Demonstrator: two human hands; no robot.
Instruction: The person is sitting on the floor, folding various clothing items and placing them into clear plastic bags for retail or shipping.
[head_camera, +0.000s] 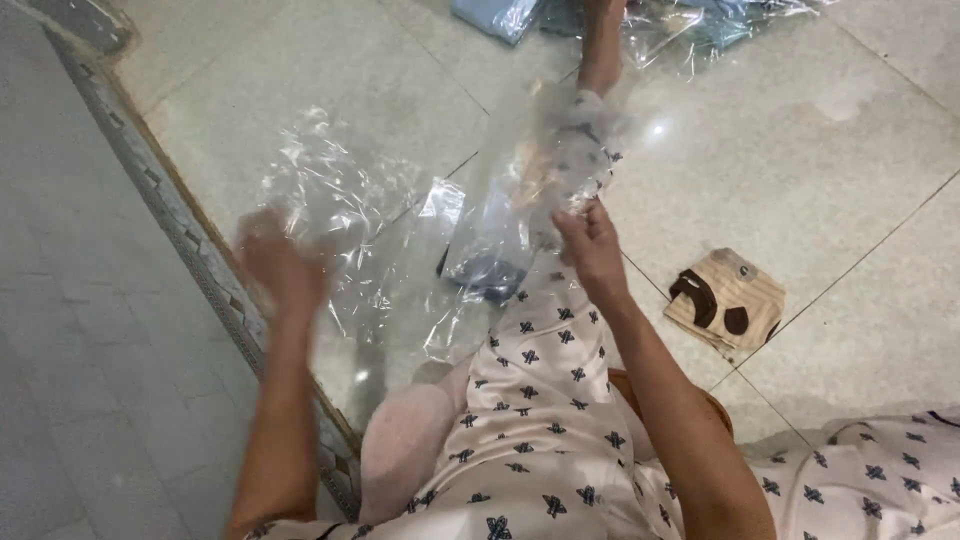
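My left hand (275, 262) is blurred and rests on a crumpled sheet of clear plastic (335, 190) spread on the tiled floor. My right hand (588, 245) pinches the edge of a clear plastic bag (530, 185) that lies over my outstretched leg in pale patterned trousers (540, 400). A dark folded item (487, 272) shows inside the lower end of that bag.
A small folded beige cloth with brown patches (727, 300) lies on the tiles to the right. More clear bags with blue cloth (500, 15) sit at the top. A patterned border strip (190, 240) runs diagonally along the left. A pink cushion (405, 440) is under my leg.
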